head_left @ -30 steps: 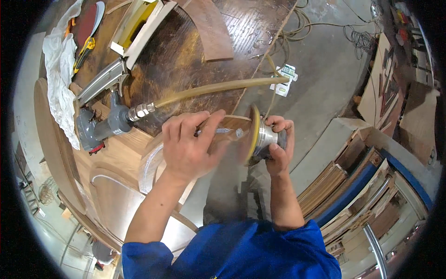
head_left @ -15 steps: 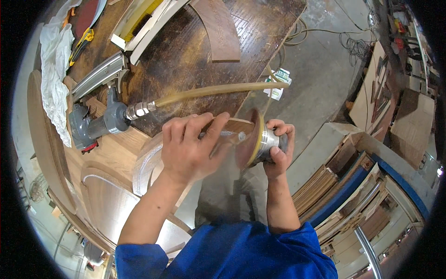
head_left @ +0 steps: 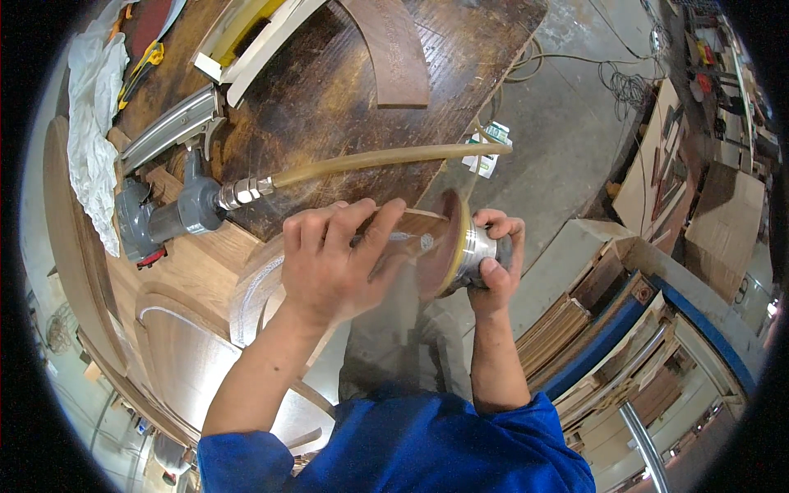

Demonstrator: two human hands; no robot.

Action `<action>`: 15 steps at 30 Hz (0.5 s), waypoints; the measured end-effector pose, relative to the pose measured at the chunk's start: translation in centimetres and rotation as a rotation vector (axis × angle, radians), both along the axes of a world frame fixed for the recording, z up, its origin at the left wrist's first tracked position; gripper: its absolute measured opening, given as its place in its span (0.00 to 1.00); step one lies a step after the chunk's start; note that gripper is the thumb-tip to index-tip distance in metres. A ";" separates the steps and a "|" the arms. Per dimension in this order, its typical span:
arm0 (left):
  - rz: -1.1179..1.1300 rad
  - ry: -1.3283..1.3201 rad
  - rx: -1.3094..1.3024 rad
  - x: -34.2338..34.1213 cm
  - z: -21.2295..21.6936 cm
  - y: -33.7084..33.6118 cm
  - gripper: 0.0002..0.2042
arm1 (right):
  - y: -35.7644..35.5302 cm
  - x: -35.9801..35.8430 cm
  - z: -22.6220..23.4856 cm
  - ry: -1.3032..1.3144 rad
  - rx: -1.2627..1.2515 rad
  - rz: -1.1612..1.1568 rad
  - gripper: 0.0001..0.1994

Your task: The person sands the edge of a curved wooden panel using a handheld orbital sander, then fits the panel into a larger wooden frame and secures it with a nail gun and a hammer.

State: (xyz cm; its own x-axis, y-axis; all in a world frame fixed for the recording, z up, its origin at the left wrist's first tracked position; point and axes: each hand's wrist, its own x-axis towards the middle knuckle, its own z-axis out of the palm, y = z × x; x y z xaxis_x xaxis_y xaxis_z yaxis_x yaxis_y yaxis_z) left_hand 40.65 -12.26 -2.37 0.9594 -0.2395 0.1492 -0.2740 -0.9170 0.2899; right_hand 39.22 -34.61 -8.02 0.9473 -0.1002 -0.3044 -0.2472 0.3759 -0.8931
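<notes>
My right hand (head_left: 497, 259) is wrapped round the metal body of a disc sander (head_left: 475, 251), thumb on its near side. The sander's reddish-brown abrasive disc (head_left: 440, 246), backed by a yellow rim, stands on edge and meets the right end of a wooden piece (head_left: 424, 223). My left hand (head_left: 333, 259) grips that piece, fingers bent over its top; the thumb side is blurred. Most of the piece is hidden behind the left hand. Left of it lies a curved wooden part with a whitish line (head_left: 251, 300).
A grey air nailer (head_left: 168, 218) lies on the left with a yellowish hose (head_left: 378, 156) running right from its coupling. On the dark bench (head_left: 312, 107) are a curved wooden board (head_left: 399, 62), white cloth (head_left: 90, 148) and a yellow cutter knife (head_left: 148, 66). Wood strips (head_left: 567, 329) are stacked at right.
The view has shifted slightly. Both hands, the sander and the wooden piece keep nearly the same places, with the disc still against the wood's end.
</notes>
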 end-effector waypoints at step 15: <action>0.001 -0.024 -0.019 0.0 -0.2 0.1 0.31 | -0.1 0.4 0.4 -0.029 -0.015 0.020 0.26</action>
